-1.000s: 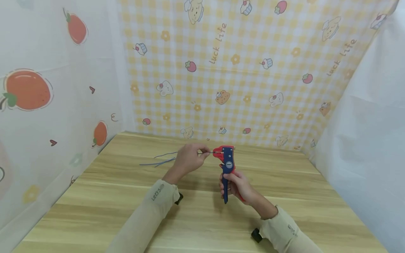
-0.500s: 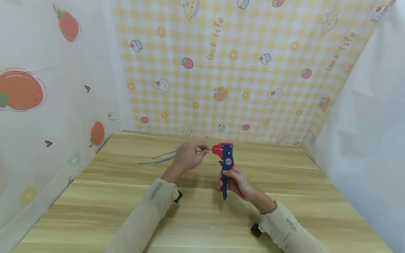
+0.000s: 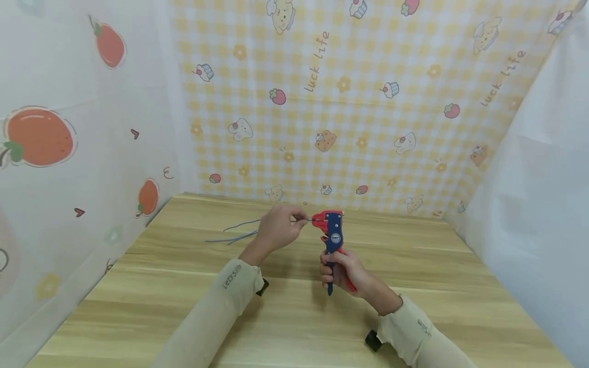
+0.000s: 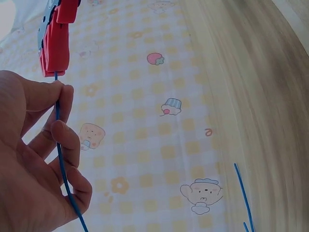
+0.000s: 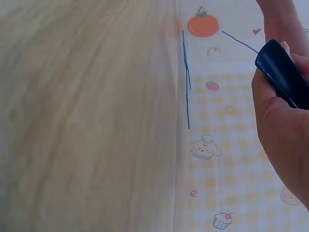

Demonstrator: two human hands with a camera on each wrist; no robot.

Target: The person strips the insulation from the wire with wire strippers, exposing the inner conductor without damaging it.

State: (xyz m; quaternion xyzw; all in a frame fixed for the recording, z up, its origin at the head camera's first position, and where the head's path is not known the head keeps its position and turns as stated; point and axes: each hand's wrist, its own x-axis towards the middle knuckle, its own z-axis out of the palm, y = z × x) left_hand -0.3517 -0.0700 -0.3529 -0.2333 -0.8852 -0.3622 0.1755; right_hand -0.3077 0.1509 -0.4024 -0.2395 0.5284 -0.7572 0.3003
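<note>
My right hand point(image 3: 345, 271) grips a red and blue wire stripper point(image 3: 334, 232) upright above the wooden table, fingers curled round its handles. The blue handle point(image 5: 282, 72) shows its end in the right wrist view. To the left, my left hand point(image 3: 280, 227) pinches a thin blue wire point(image 4: 62, 164) between thumb and forefinger. The wire's near end enters the stripper's red nose point(image 4: 55, 53), just past the fingertips. Its other end trails behind the hand to the left. The wire tip inside the tool is hidden.
More blue wires point(image 3: 230, 239) lie on the wooden table point(image 3: 285, 327) left of my left hand. A yellow checked cloth point(image 3: 294, 117) hangs behind the table, with a fruit-printed white sheet point(image 3: 106, 117) at the left and a white sheet point(image 3: 529, 168) at the right.
My right fingers have curled further over the front of the blue handle. The left hand still pinches the wire at the tool's nose. The head view has shifted slightly.
</note>
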